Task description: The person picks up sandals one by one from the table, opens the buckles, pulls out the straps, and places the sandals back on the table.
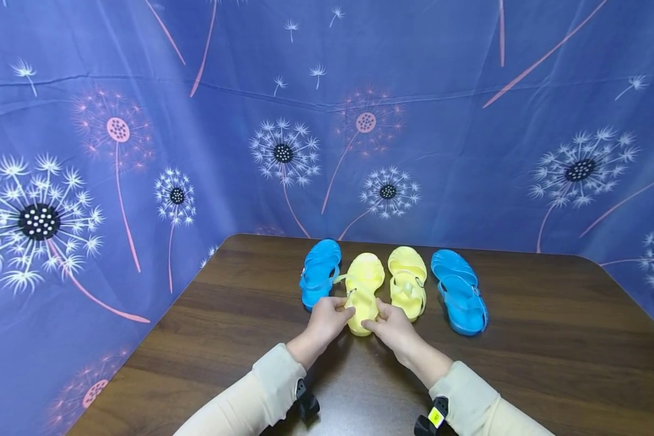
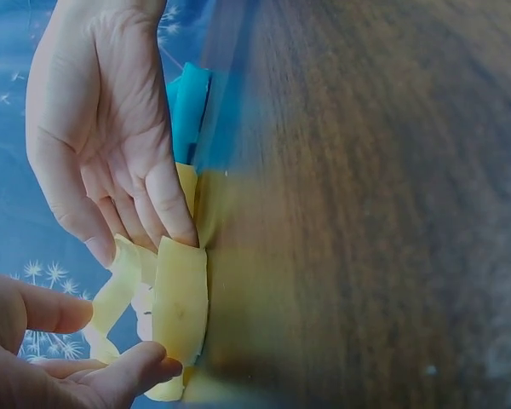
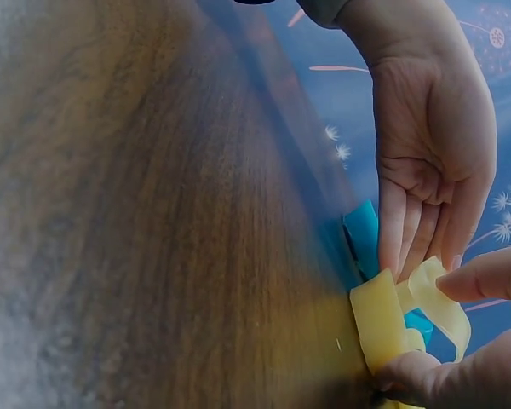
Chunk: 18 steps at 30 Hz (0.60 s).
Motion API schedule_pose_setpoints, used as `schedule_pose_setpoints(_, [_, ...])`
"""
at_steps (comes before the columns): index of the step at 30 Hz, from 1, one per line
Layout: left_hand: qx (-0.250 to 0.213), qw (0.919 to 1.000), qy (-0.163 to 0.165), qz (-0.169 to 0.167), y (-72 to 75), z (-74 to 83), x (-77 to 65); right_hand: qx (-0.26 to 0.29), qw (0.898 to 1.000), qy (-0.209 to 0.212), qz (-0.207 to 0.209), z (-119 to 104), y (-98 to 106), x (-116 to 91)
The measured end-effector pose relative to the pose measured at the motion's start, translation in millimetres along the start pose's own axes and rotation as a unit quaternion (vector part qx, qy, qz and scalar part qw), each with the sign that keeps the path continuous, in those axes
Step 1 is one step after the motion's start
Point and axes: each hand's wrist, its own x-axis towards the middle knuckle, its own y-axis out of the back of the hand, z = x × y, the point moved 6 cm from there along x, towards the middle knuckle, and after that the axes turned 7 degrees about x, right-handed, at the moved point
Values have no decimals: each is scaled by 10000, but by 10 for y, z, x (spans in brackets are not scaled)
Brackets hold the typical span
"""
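Left hand (image 1: 326,318): pinching left yellow sandal (image 1: 366,272)
Right hand (image 1: 395,329): apparently pinching it too
Risk: possible slip from uneven grip

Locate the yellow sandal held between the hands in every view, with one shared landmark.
Head: the yellow sandal lies below centre, slightly right.
Left wrist: the yellow sandal is at lower left.
Right wrist: the yellow sandal is at lower right.
Shared landmark: the brown wooden tabletop, beneath it, right of it, left of it, respectively.

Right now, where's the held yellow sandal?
Head view, slightly right of centre: the held yellow sandal is between the leftmost blue sandal and the other yellow sandal.
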Motion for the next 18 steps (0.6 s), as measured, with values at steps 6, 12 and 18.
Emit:
schedule_pose_setpoints(6, [43,10000,19,79,1,-4,33,11,10000,-43,58,20,-15,34])
schedule_pose_setpoints(12, [-22,9999,91,128,-12,-13,73,51,9999,-47,138,21,-10,75])
schedule_pose_setpoints(18, [-19,9997,144,196,-40,-18,125,81,9999,-20,120,7,6,113])
